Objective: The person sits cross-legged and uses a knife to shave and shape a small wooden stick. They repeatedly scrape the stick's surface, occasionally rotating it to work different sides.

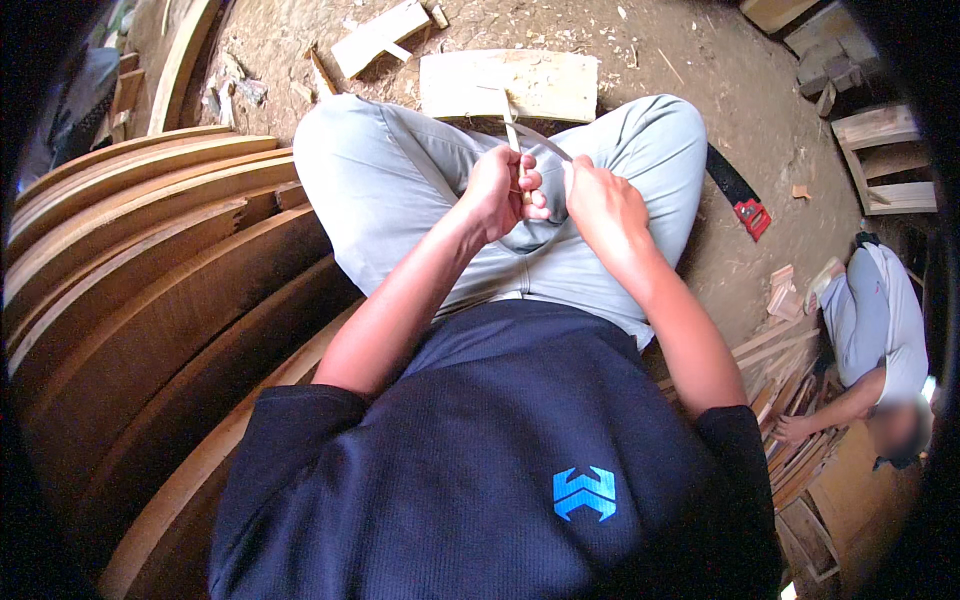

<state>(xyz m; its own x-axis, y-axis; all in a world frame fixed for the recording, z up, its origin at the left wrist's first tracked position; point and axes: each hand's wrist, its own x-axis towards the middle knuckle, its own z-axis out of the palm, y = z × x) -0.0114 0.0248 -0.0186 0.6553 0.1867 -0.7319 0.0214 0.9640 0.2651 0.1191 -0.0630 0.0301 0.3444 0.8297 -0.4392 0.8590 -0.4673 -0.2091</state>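
A thin, pale wooden stick (511,132) stands up out of my left hand (497,192), whose fingers are curled round its lower part above my lap. My right hand (606,208) is closed on a knife, and its narrow, slightly curved blade (547,142) reaches up and left to the stick. The knife's handle is hidden inside my fist. Whether the edge touches the wood or passes just behind it, I cannot tell. Just beyond both hands, between my knees, lies a thick, light wooden block (555,82) on the ground.
Long boards (150,200) are stacked close on my left. A handsaw with a red handle (752,218) lies by my right knee. Offcuts (380,38) and shavings litter the dirt floor ahead. At far right, a person (880,320) reaches into wooden strips (800,425) near a wooden frame (888,160).
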